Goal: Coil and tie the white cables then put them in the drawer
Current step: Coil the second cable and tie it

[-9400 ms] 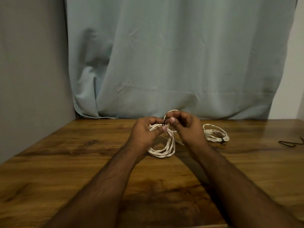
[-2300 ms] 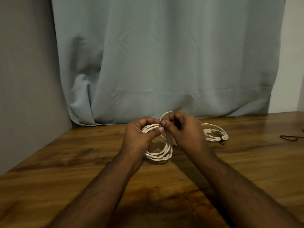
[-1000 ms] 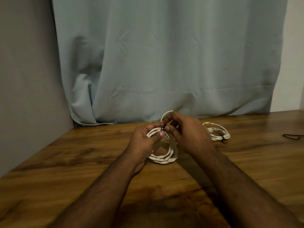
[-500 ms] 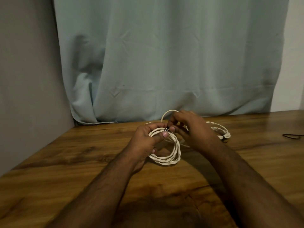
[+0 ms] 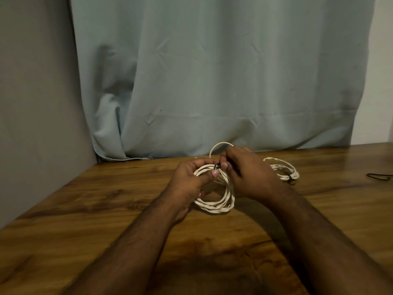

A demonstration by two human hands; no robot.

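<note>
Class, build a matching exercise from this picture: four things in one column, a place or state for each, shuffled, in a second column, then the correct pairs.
Things
1. held cable coil
2. second cable coil
3. black tie
4. curtain

Places or states
A. hangs behind the table
B. lies loose on the table, far right
C. gripped by the left hand and right hand
D. lies bound on the table, right of the hands

Pairs: 1-C, 2-D, 3-B, 4-A

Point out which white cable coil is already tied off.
The coil on the right, lying loose on the table with a dark tie around it. The other coil is in both hands' grip, left hand and right hand.
</note>
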